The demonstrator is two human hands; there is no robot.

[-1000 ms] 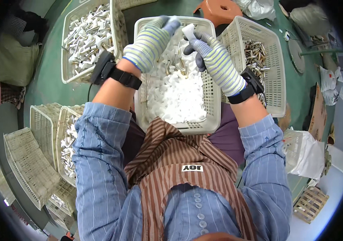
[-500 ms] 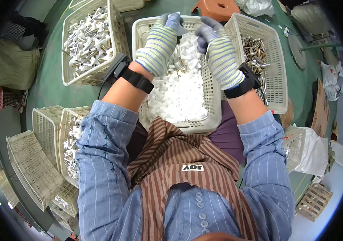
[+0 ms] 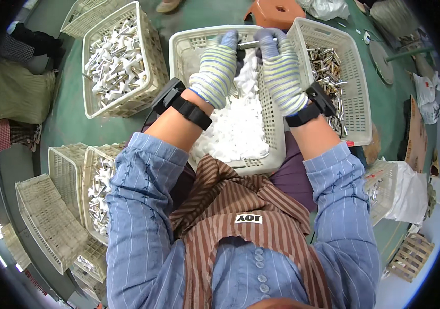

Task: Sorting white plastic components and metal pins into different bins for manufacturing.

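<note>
A short shiny metal tube (image 3: 249, 45) spans the gap between my two gloved hands, above the far part of the middle basket (image 3: 276, 110). My left hand (image 3: 219, 64) is closed at the tube's left end; whether a white piece is also in those fingers is hidden. My right hand (image 3: 277, 64) pinches the right end. Both hands wear striped knit gloves with grey fingertips. Below them, white plastic pieces (image 3: 235, 129) fill the near part of the basket, which stands between my knees.
At right stands a basket (image 3: 356, 98) of loose metal tubes. The left basket (image 3: 150, 82) holds white pieces with metal tubes in them. An orange stool (image 3: 276, 13) is beyond the middle basket. More crates (image 3: 50, 211) stand at lower left, and a white bag (image 3: 408, 193) at lower right.
My right hand has closed from spread fingers onto the metal tube, now level between both hands. My left hand has moved slightly right and nearer. A foot now shows at the top edge.
</note>
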